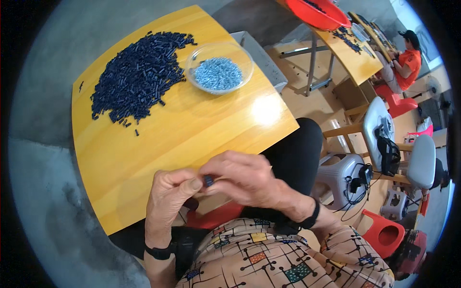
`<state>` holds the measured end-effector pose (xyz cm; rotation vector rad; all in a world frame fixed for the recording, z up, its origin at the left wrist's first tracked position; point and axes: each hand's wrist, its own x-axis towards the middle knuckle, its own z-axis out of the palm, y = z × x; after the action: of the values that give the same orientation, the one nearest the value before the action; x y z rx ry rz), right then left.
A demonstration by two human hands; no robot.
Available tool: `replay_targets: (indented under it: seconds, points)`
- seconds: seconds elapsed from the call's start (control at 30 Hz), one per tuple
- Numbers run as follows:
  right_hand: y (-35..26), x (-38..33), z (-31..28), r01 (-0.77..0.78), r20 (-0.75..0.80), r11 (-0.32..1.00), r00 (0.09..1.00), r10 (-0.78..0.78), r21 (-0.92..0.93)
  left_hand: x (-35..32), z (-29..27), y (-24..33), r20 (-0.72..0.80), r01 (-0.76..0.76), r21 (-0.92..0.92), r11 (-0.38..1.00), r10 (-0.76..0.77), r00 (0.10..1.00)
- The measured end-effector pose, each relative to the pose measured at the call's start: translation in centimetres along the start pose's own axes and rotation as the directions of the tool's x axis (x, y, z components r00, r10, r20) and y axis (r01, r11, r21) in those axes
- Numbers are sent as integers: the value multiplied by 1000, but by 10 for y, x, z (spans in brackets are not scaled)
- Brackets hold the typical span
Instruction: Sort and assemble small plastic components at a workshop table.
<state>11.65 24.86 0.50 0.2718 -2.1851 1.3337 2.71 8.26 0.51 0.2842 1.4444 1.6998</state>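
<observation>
In front of my body, at the table's near edge, my two hands meet. My right hand [247, 175] is closed, its thumb and fingers pinching a small dark ribbed plastic piece [208, 181]. Against that piece come the fingertips of my left hand [165, 194], closed in a pinch; whatever they hold is hidden behind the thumb. A large heap of similar small dark plastic pieces [139, 72] covers the far left of the table [168, 139]. To its right stands a clear round plastic bowl [247, 62] with many tiny shiny bluish-silver parts [218, 73].
One loose dark piece [137, 132] lies just nearer than the heap. A grey bin [259, 57] stands beyond the table's right edge. Stools [341, 175] with cables are at right. Farther off, a person in orange [408, 65] sits by another table [355, 67] with a red basin [321, 17].
</observation>
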Motion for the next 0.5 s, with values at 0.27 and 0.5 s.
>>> replay_targets:
  seconds: [0.27,0.5]
  points:
    - [19,-32,-110,-367,-381,805,738,557,467,43,-17,26,-178,-262,769,584,589,788]
    - [76,-44,-165,-493,-371,661,564,738,566,54,-61,23,-204,-75,950,305,780,592]
